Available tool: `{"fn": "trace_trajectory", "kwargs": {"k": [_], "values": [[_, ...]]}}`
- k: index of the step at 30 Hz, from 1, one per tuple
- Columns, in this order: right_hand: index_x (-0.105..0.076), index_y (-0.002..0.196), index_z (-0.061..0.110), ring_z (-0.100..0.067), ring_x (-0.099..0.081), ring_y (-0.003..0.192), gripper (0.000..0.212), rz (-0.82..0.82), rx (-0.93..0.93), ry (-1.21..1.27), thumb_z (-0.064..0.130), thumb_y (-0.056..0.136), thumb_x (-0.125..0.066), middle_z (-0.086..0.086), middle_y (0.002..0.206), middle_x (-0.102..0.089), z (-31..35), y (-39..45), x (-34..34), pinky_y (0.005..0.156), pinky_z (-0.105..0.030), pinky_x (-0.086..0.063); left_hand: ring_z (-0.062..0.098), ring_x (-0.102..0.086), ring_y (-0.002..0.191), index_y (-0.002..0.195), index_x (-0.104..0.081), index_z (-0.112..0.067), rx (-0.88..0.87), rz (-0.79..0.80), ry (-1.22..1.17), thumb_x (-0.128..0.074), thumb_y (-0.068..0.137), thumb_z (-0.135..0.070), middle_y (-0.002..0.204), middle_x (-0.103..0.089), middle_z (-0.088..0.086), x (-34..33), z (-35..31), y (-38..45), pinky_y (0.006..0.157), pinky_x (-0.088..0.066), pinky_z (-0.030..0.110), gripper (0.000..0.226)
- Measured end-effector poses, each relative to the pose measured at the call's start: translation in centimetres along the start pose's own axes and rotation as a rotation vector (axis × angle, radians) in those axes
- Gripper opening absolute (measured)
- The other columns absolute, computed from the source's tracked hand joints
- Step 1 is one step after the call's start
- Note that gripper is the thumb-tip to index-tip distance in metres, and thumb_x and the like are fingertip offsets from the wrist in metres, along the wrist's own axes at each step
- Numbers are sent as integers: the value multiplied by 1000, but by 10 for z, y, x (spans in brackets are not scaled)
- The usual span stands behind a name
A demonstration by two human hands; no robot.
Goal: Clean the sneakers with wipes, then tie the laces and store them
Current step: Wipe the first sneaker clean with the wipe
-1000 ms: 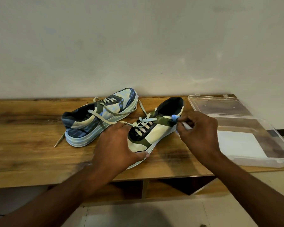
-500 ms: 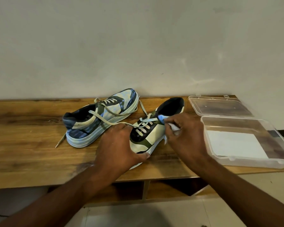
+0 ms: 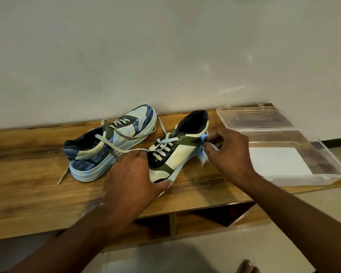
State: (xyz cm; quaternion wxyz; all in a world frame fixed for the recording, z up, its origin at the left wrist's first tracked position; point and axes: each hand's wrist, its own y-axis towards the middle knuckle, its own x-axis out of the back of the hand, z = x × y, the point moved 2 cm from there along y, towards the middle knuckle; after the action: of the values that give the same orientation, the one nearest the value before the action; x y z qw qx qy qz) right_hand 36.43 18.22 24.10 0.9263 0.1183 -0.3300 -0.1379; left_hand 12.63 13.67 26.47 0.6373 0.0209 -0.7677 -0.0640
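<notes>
Two sneakers lie on a wooden bench. The cream, olive and black sneaker is tilted on its side, toe toward me. My left hand grips its toe, thumb pressed on the sole edge. My right hand pinches a pale blue wipe against the shoe's olive side stripe near the heel. The second sneaker, blue and cream with loose laces, lies to the left, toe pointing away.
An open clear plastic box sits at the bench's right end with a white stack of wipes inside; its lid lies open behind it against the wall. Shelf openings show under the bench. Tiled floor lies below.
My right hand has moved the wipe along the shoe's side, from the heel toward the laces and back to the olive stripe. My left hand keeps its hold on the toe.
</notes>
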Motion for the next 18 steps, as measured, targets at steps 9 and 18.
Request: {"fn": "trace_trajectory", "kwargs": {"k": [9, 18], "values": [[-78, 96, 21, -1, -71, 72, 17, -76, -158, 154, 17, 80, -85, 12, 81, -75, -4, 9, -5, 71, -26, -63, 33, -59, 121, 139, -57, -4, -526, -193, 159, -83, 78, -43, 132, -62, 17, -14, -30, -10, 91, -59, 48, 78], [-82, 97, 18, -2, -71, 78, 11, -86, -147, 212, 17, 86, -82, 9, 89, -77, -2, 13, -14, 73, -18, -59, 39, -48, 138, 147, -53, -4, -444, -130, 238, -88, 75, -39, 149, -50, 21, -36, -30, 4, 99, -55, 49, 87]]}}
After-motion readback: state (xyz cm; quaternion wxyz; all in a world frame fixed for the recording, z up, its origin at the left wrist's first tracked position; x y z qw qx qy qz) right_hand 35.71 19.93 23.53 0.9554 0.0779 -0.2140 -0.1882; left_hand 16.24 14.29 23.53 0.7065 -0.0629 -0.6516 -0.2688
